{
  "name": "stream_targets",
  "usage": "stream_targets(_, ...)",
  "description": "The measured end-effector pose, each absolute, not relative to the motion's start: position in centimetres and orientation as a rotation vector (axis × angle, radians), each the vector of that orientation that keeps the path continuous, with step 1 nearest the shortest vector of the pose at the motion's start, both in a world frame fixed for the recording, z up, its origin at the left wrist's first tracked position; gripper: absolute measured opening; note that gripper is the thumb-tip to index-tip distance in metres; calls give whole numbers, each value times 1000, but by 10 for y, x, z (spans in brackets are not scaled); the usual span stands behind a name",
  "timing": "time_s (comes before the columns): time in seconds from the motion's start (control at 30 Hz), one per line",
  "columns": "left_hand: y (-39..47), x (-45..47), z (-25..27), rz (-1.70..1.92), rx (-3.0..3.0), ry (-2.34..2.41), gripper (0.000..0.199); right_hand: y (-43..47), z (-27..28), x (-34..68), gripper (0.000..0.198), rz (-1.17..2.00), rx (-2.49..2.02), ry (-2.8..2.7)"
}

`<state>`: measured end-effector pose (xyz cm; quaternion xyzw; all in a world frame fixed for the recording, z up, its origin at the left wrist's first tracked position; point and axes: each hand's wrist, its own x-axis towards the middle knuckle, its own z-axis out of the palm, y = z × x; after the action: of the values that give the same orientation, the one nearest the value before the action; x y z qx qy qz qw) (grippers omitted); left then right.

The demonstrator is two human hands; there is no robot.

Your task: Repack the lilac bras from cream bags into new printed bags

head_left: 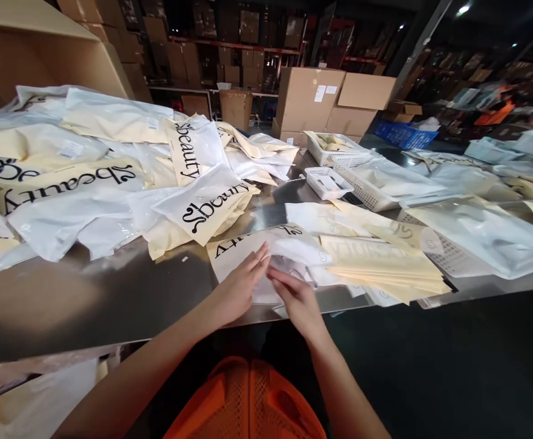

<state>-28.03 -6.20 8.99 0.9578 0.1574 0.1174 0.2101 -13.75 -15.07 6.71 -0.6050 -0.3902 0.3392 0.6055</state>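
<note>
The left hand (236, 289), fingers straight and together, touches a printed bag (289, 247). The right hand (299, 302) bends close beside it (whether either grips, one cannot tell).

"beauty" stands in black letters on three bags (214, 210) at left. A nearer bag (239, 247) shows only the ending "uty". White labels (320, 93) on a cardboard box (305, 113) are too small to read.

open carton (69, 58) at far left cut off by the edge, print on labels (320, 93) too small to read, co-worker (499, 111) at far right blurred, orange vest (248, 405) cut off near, white bag (236, 259) partly hidden by left hand (235, 289)
</note>
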Motion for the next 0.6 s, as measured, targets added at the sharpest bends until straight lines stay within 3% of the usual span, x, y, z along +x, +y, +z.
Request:
stream_targets(0.13,-41,-286,107,417,2569,469,89,-205,37,-116,39,184,-1865,-804)
stream_targets(0.2,-43,-285,107,390,2608,465,89,-220,24,-105,48,64,-2034,-877)
stream_targets(0.43,-70,-284,68,130,2843,350,81,-192,37,-118,16,619,-2200,-1191)
stream_targets(0.6,-76,-293,60,169,2877,396,83,-157,37,-131,23,1165,-1208,-619)
